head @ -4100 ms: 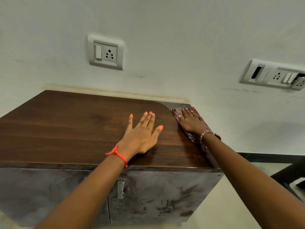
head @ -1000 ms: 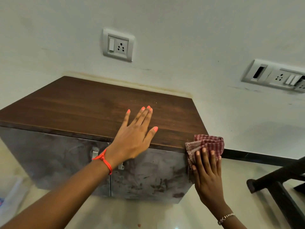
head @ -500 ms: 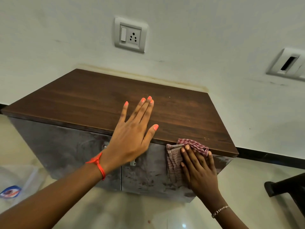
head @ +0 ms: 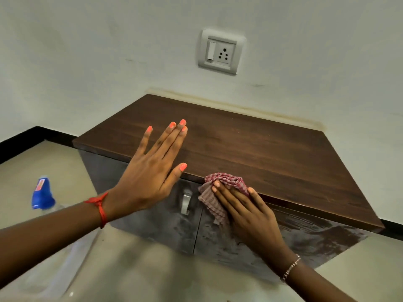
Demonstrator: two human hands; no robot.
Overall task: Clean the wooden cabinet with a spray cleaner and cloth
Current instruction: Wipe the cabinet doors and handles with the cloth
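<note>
Against a pale wall, the dark wooden cabinet (head: 250, 149) has its grey front under wiping: the right hand (head: 246, 210) presses a red checked cloth (head: 220, 188) there flat-fingered, left hand (head: 152, 171) spread open on top; next, smeared right door.

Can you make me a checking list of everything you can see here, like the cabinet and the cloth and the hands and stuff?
Surface: cabinet top dark wood, bare; cabinet doors grey and smeary.
Job's things: checked cloth pressed on the right door under the top's edge; spray bottle on the floor, left.
Clutter: nothing seen.
Hands: left hand flat and open at the top's front edge; right hand flat on the cloth.
Cables: nothing seen.
Surroundings: white wall, switch socket, pale floor.
</note>
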